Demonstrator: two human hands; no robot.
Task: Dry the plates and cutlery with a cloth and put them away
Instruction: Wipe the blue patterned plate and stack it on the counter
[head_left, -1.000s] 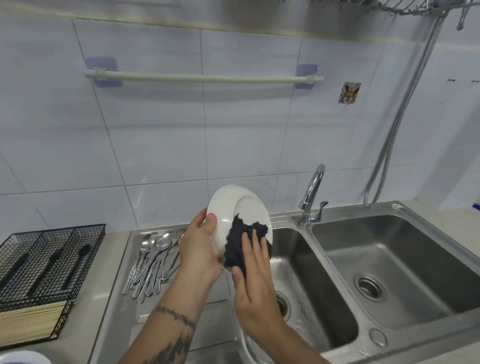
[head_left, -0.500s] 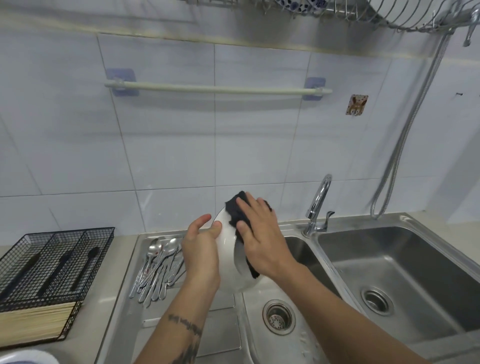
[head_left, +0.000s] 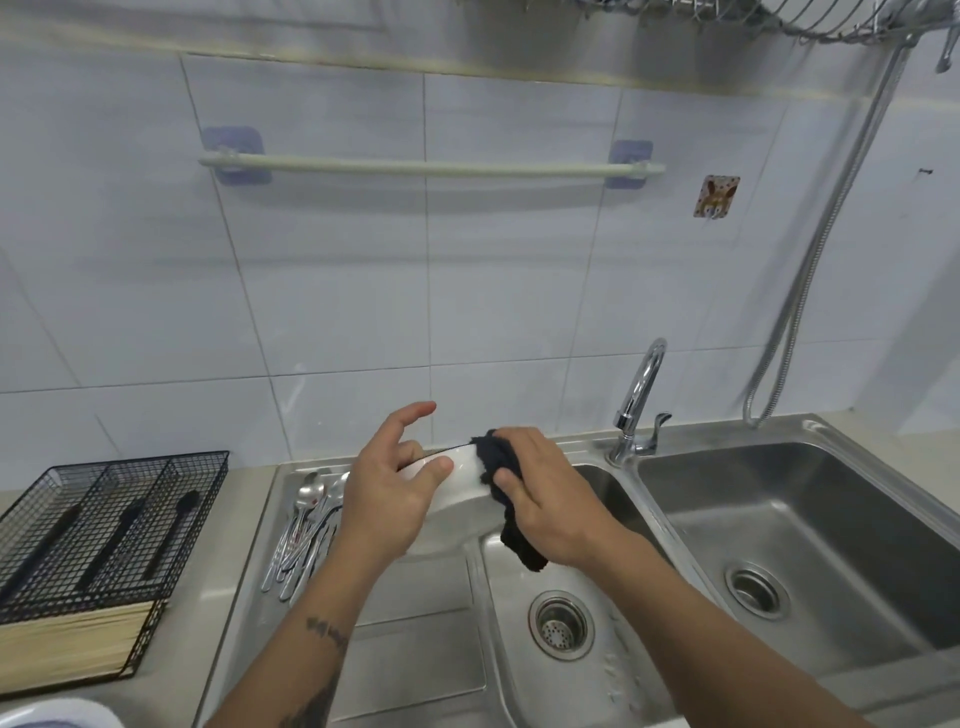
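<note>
A white plate is held nearly flat, tilted, above the sink's left edge. My left hand grips its near left rim, with the thumb on top and the index finger lifted. My right hand holds a dark cloth pressed over the plate's right rim; a tail of the cloth hangs below the hand. Several spoons and other cutlery lie on the steel drainboard left of the plate, partly hidden by my left wrist.
A double steel sink with a tap fills the right. A black wire cutlery tray with dark utensils and chopsticks stands on the counter at left. A wire dish rack hangs at the top right, a towel rail on the wall.
The plate has tipped from upright toward flat. My right hand with the cloth slid from the plate's face up to its rim, then down its right side. The camera has tilted up.
</note>
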